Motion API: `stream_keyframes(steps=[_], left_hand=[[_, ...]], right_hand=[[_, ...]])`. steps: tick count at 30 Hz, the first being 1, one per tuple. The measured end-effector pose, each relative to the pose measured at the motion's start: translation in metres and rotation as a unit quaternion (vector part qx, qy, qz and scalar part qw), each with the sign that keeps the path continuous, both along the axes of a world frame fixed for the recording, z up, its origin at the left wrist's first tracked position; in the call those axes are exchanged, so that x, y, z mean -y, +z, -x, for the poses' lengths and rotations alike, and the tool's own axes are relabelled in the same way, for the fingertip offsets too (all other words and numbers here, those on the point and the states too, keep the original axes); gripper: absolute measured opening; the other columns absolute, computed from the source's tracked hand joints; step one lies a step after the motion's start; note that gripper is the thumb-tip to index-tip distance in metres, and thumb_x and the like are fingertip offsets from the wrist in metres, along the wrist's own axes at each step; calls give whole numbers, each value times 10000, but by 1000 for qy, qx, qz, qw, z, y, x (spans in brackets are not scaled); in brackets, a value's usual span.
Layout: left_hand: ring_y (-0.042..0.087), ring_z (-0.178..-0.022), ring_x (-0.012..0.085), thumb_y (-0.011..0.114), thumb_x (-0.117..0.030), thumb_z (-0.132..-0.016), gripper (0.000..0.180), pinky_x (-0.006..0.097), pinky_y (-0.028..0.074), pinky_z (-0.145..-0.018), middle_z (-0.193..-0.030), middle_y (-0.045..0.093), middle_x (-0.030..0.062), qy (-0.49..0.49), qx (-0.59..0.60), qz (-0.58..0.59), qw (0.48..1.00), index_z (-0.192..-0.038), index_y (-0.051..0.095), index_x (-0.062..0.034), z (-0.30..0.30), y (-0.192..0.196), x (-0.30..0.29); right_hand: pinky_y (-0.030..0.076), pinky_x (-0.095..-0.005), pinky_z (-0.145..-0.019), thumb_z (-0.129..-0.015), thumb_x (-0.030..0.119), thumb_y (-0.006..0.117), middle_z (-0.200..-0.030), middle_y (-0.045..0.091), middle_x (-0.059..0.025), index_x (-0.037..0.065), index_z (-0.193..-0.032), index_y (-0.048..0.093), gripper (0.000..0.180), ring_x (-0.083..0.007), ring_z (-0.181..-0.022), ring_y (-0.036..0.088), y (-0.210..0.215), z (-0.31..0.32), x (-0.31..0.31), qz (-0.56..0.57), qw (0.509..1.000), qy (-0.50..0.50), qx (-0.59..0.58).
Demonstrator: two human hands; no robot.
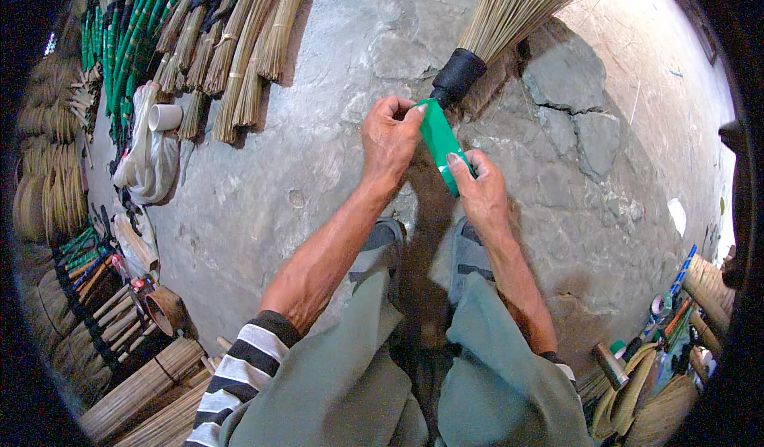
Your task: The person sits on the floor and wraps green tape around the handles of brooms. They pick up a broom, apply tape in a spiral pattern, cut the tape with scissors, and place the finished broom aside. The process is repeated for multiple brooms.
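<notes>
A broom (521,9) of straw-coloured bristles lies beyond my hands, its bristles fanning toward the top of the view. Black wrapping (459,75) binds its neck. A glossy green strip (439,135) runs from the narrow black end of that neck down toward my feet. My left hand (388,141) pinches the strip's upper end between thumb and fingers, close to the black wrapping. On the lower end, the thumb and fingers of my right hand (483,191) are closed. Whatever lies beneath the strip is hidden.
Bundles of bristles (267,41) and green-wrapped sticks (135,45) lie at the upper left, near a white cup (165,117) on a plastic bag (151,165). Cracked slabs (567,77) mark the concrete floor. Tools and a tape roll (660,305) crowd the lower right.
</notes>
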State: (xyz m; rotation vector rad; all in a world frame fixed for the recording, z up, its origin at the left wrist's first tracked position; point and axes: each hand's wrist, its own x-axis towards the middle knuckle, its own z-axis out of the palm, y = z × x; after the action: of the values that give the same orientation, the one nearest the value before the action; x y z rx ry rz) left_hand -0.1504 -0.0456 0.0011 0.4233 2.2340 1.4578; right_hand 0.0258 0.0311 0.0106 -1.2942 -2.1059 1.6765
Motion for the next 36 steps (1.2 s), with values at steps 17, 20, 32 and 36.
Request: stream_keyframes(steps=[17, 20, 32, 36], left_hand=[[657, -716, 238, 790, -275, -880, 301, 398, 518, -683, -765, 696, 126, 14, 22, 19, 999, -911, 693, 8, -4, -45, -24], [673, -752, 252, 804, -300, -877, 343, 403, 524, -699, -812, 702, 142, 13, 20, 27, 999, -942, 683, 14, -5, -45, -25], [699, -879, 326, 788, -377, -888, 408, 452, 537, -784, -960, 709, 190, -39, 82, 61, 994, -1005, 675, -3, 9, -51, -41], [694, -889, 363, 742, -296, -899, 308, 476, 528, -783, -941, 705, 213, -21, 37, 51, 998, -995, 670, -12, 5, -55, -41]], right_hand=[[504, -403, -694, -1007, 410, 681, -787, 676, -105, 16, -957, 685, 398, -195, -715, 613, -17, 11, -20, 13, 999, -1, 47], [503, -392, -689, -1017, 393, 676, -787, 677, -103, 18, -974, 689, 378, -188, -715, 611, -15, 10, -21, 22, 999, 6, 42], [473, -347, -641, -1043, 390, 657, -766, 629, -20, 38, -960, 677, 362, -118, -708, 568, -9, 4, -26, 82, 995, 5, 53], [471, -331, -639, -1044, 387, 656, -773, 623, -12, 37, -965, 675, 360, -115, -706, 564, -11, 3, -22, 96, 994, 6, 46]])
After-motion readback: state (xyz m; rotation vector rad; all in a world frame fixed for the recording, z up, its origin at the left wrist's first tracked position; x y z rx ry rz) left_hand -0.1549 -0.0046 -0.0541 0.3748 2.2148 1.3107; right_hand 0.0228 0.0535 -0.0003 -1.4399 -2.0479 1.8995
